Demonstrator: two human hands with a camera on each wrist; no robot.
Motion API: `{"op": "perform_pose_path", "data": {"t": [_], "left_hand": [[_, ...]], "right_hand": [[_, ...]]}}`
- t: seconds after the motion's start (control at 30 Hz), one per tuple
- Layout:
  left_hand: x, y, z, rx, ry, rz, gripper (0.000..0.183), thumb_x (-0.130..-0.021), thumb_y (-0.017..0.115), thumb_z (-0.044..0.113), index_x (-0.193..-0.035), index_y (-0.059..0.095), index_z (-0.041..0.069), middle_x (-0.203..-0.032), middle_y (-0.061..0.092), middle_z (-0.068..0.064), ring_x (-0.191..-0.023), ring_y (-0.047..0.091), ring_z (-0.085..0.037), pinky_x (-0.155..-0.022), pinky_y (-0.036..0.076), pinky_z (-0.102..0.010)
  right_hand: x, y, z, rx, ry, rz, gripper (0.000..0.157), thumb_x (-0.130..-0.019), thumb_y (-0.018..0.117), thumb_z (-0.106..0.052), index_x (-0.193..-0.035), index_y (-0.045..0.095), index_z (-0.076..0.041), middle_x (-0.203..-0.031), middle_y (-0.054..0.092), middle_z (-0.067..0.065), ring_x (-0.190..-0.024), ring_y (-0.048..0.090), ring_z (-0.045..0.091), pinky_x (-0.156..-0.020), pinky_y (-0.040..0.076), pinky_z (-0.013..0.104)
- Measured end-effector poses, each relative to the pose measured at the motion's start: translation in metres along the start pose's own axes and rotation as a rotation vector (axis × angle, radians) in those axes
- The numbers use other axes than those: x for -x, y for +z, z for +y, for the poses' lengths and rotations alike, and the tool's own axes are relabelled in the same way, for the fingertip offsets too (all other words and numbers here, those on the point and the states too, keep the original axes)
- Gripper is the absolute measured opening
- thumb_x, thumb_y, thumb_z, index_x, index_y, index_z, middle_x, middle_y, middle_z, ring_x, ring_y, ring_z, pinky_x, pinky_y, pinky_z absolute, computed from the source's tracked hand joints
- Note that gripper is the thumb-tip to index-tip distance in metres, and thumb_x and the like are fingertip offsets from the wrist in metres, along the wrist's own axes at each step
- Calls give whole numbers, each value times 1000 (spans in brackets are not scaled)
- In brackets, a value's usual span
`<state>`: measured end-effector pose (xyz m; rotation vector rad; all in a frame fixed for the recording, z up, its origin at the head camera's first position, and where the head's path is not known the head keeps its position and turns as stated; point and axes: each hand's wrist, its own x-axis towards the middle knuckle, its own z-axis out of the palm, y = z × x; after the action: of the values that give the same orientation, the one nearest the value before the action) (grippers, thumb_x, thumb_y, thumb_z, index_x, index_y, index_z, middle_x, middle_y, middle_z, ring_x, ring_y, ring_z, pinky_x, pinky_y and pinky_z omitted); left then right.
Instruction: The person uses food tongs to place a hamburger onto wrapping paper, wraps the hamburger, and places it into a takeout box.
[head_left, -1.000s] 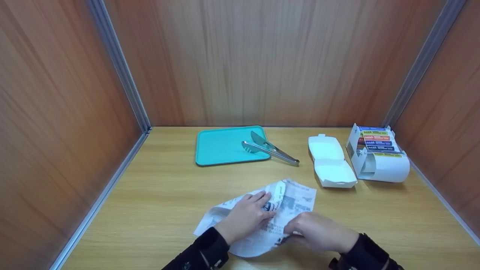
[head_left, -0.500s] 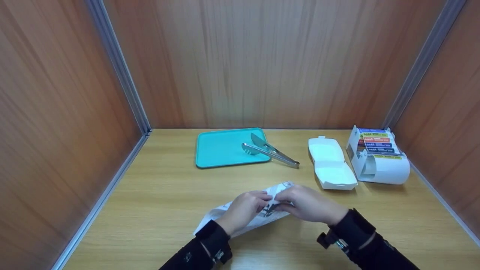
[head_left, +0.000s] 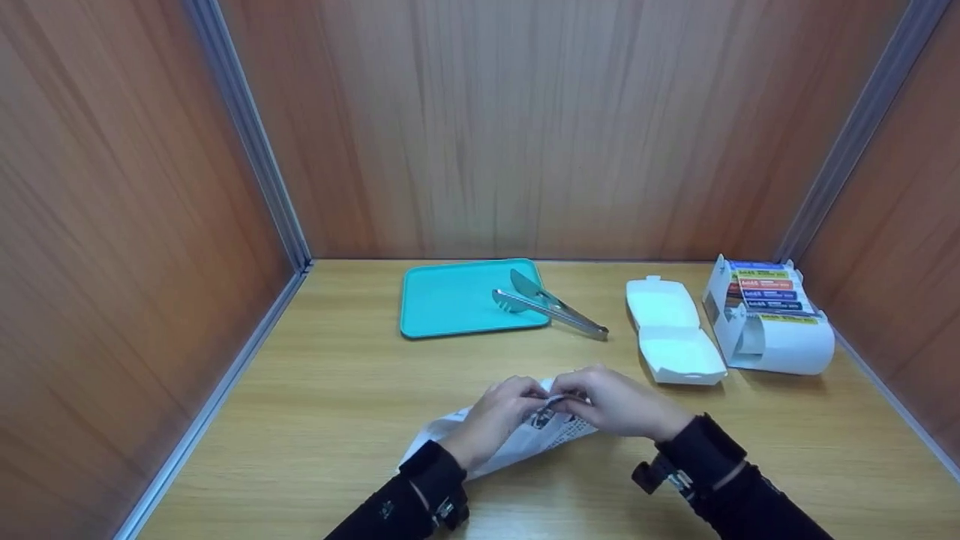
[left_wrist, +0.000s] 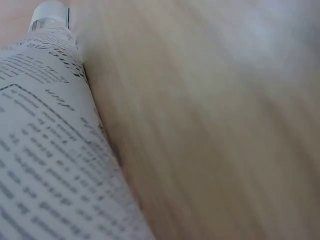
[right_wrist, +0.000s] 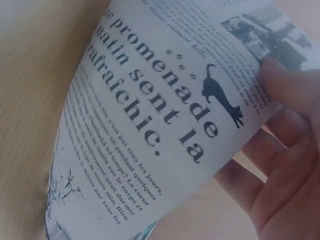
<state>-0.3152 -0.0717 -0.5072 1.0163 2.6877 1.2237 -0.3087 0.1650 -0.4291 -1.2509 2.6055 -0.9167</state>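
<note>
A newspaper-print sheet of paper (head_left: 517, 450), folded over into a cone-like shape, lies at the front of the table. At its far upper edge my left hand (head_left: 491, 424) grips the paper with bent fingers. Close against it, my right hand (head_left: 619, 405) pinches the paper's edge. In the right wrist view, the thumb (right_wrist: 287, 87) lies on the printed face and the other fingers are behind the sheet. The left wrist view has the curved printed paper (left_wrist: 50, 150) along its left side; the left fingers are out of sight there.
Metal tongs (head_left: 551, 307) rest partly on a turquoise tray (head_left: 450, 300) at the back. To the right stand an open white clamshell box (head_left: 679, 356) and a white holder (head_left: 795, 345) with several colourful labels. Wood-grain panels (head_left: 480, 135) enclose the table.
My right hand has moved up and away from me, folding the near part of the paper over. Both hands now meet at the fold. The head view has shifted slightly.
</note>
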Motion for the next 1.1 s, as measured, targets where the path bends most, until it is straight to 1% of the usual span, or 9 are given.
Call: {"op": "perform_pose_path", "data": {"t": [0.13,0.2,0.27,0.4,0.5,0.63,0.8,0.93,1.1], "left_hand": [[-1,0,-2,-275,203,13,26,-107,60,11,-131,70,12,-133,67,1,-126,61,-15,-108,49,-36],[0,-2,-2,-272,188,22,30,-106,59,9,-134,70,13,-136,67,0,-128,61,-16,-109,50,-37],[3,-3,-1,-126,95,14,31,-108,56,13,-135,71,17,-136,69,3,-127,62,-16,-108,51,-37],[6,-3,3,347,-123,-54,37,-111,50,33,-143,67,30,-136,71,9,-127,64,-14,-109,51,-39],[9,-7,4,493,-187,-108,44,-110,52,34,-154,56,34,-142,68,11,-131,62,-13,-113,48,-41],[11,-12,1,425,-128,-166,52,-108,58,21,-160,49,23,-146,65,8,-131,61,-11,-115,46,-35],[10,-15,-5,411,-47,-178,35,-102,69,10,-136,70,9,-127,75,1,-112,72,-11,-99,58,-29],[13,-18,-10,357,-44,-119,24,-97,74,6,-120,80,10,-117,78,4,-104,73,-8,-91,60,-26],[20,-26,-12,285,-73,5,17,-95,78,5,-108,85,12,-112,79,4,-104,73,-12,-89,61,-28]], "right_hand": [[7,-3,0,-10,55,-3,13,-103,70,-10,-111,78,-18,-104,76,-11,-97,70,7,-87,60,30],[6,-3,1,-18,89,17,12,-105,69,-13,-110,78,-19,-103,75,-12,-95,70,7,-85,60,30],[5,-2,4,-26,111,43,12,-106,67,-14,-109,77,-19,-101,75,-12,-92,70,7,-83,60,30],[0,4,10,-31,140,86,12,-106,67,-12,-108,76,-19,-99,75,-12,-89,69,8,-81,60,30],[-8,10,17,-20,161,102,8,-105,67,-14,-106,74,-19,-93,72,-11,-82,66,7,-76,59,29],[-18,20,29,-6,208,104,8,-107,66,-17,-99,69,-18,-84,62,-11,-73,58,7,-68,52,27],[-27,29,35,-13,274,107,9,-106,67,-17,-97,68,-16,-85,60,-8,-76,57,10,-72,50,31],[-34,31,34,-4,321,102,6,-105,69,-17,-101,72,-15,-88,66,-6,-79,60,12,-76,53,36],[-39,37,34,58,340,79,6,-104,70,-18,-102,73,-13,-84,64,-6,-74,59,11,-69,52,33]]}}
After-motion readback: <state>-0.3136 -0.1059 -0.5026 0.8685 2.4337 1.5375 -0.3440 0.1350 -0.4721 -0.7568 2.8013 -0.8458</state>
